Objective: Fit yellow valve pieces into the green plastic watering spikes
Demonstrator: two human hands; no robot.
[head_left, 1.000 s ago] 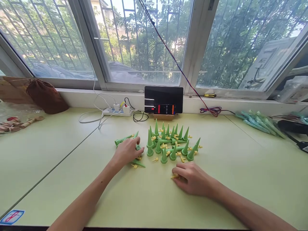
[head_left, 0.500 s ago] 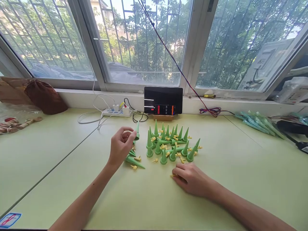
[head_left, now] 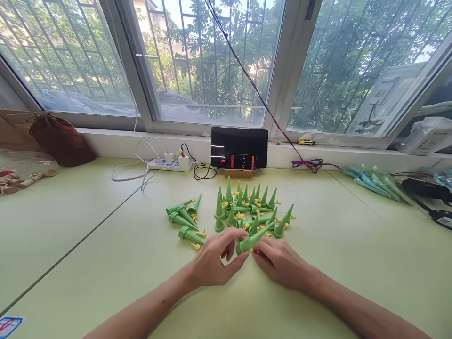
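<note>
A pale green table [head_left: 88, 245] fills the lower frame, under wide windows [head_left: 212, 61]. At centre, against the sill, stands a dark screen [head_left: 240, 141]. Just below it are the upright cones [head_left: 231, 214], with yellow bits [head_left: 241, 215] among them, and to their left the lying cones [head_left: 181, 219]. Lower centre, the left hand [head_left: 212, 266] pinches the wide end of a cone [head_left: 254, 238] whose tip points up-right. The right hand [head_left: 284, 263] meets that end with fingers bunched; I cannot tell whether it grips anything.

Left hand [head_left: 212, 263] pinches a green cone [head_left: 252, 240] by its wide end, tip toward two o'clock. Right hand [head_left: 282, 261] is just beside it, with standing cones [head_left: 232, 215] at twelve o'clock.
</note>
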